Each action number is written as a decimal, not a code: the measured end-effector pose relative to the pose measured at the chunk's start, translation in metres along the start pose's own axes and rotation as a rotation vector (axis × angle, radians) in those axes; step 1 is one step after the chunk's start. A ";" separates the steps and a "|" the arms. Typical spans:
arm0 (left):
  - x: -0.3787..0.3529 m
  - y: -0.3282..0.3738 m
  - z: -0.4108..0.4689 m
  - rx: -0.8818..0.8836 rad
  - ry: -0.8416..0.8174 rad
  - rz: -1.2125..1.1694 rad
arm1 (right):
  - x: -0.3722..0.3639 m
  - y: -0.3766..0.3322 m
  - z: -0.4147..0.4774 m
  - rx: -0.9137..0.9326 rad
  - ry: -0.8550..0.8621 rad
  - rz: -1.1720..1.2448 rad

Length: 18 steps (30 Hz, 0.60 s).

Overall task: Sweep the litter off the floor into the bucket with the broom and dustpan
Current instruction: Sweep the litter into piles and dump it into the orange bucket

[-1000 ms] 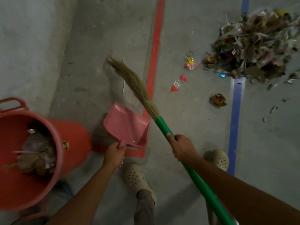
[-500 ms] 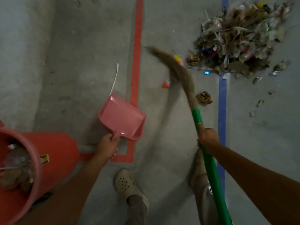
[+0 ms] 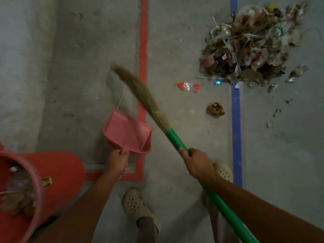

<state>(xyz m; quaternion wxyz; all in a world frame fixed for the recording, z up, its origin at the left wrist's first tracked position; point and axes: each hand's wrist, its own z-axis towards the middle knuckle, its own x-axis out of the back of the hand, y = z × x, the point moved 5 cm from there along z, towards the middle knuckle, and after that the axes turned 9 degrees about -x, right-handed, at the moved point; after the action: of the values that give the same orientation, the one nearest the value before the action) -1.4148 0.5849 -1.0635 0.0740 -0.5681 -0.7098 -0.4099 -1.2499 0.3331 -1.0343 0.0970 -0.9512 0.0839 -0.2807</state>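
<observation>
Right hand (image 3: 196,162) wrapped round the broom (image 3: 172,137) on its green handle, just behind the bristles. Good choke point: the soft grass head will flex, so use short strokes. Left hand (image 3: 116,160) grips the pink dustpan (image 3: 128,130) by its stub handle; looks like light, rigid plastic. Litter pile (image 3: 249,46) well ahead-right of the right hand: papery, likely to scatter. Bucket (image 3: 61,169) left of the left hand, part full.

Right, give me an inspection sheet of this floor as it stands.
Surface: concrete floor, red tape line and blue tape line on it.
Job's things: pink dustpan by the red line; broom beside it; red bucket at left, litter inside.
Clutter: large litter pile at upper right; red-and-clear wrapper, brown crumple and scraps loose nearby.
Hands: left hand grips dustpan handle; right hand grips green broom handle.
Cables: nothing seen.
Surroundings: person's pale clogs.
</observation>
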 end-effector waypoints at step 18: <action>0.011 0.015 0.011 -0.112 -0.083 -0.016 | 0.057 0.088 0.049 -0.479 0.163 0.485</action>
<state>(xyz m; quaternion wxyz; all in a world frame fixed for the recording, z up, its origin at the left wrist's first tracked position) -1.4017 0.6009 -1.0572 0.0094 -0.5821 -0.6926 -0.4258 -1.1848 0.2429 -1.0653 -0.0720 -0.8738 0.3783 -0.2971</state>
